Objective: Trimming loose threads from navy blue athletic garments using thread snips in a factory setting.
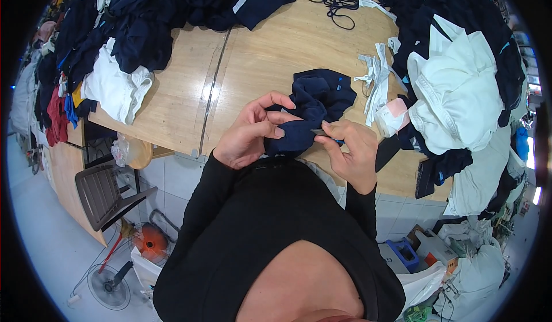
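Note:
A navy blue cloth piece (322, 94) lies bunched at the table's near edge, with small light-blue marks on its far right part. My left hand (253, 129) pinches its near fold between thumb and fingers, the other fingers curled above. In my right hand (353, 149) is a small pointed metal blade (318, 132), its tip against the fold. A bit of blue shows under those fingers, perhaps its handle; most of the tool is hidden in the grip. Both hands are close together in front of my chest.
White cloth strips (376, 83), a pink-and-white packet (393, 116) and a white garment heap (457, 86) lie to the right. Dark cord (339, 2) is tangled at the back. Navy garments (144, 34) and a white garment (118, 86) sit left. A chair (103, 187) and fan (109, 287) stand lower left.

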Tool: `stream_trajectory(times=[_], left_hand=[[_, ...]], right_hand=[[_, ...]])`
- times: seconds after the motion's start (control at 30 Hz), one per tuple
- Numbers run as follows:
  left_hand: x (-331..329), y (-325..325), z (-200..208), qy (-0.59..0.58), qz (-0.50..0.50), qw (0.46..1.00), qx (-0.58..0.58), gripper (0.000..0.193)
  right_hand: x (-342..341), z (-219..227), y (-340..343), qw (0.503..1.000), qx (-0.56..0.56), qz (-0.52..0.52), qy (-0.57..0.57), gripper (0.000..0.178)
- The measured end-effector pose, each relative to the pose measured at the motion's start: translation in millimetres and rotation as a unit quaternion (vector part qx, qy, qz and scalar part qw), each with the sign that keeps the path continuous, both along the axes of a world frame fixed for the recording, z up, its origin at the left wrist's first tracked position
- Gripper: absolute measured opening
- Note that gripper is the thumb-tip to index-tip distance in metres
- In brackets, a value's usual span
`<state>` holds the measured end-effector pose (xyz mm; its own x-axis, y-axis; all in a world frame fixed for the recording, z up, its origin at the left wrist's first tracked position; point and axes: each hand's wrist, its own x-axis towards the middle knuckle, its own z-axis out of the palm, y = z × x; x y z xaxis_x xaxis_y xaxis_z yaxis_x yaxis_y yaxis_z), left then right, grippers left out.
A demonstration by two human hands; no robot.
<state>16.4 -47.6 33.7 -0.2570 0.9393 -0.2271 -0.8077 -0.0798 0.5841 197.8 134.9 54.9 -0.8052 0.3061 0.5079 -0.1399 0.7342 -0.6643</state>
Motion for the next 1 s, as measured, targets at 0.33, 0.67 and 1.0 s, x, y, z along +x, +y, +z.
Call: stream_trajectory(times=[0.33, 0.67, 1.0], left_hand=[[6.7, -2.5, 27.1, 0.168, 0.029, 0.985, -0.025, 0.058], [15.5, -3.2, 40.8, 0.315, 0.027, 0.949, -0.015, 0.063], [17.8, -3.9, 44.5, 0.342, 0.005, 0.939, -0.025, 0.061]], right_hand=[[13.2, -6.9, -3.5, 0.989, -0.108, -0.093, 0.046, 0.026], [5.8, 24.1, -11.6, 1.000, 0.022, -0.006, -0.010, 0.026], [9.7, 28.9, -12.9, 0.999, 0.018, -0.011, -0.048, 0.028]])
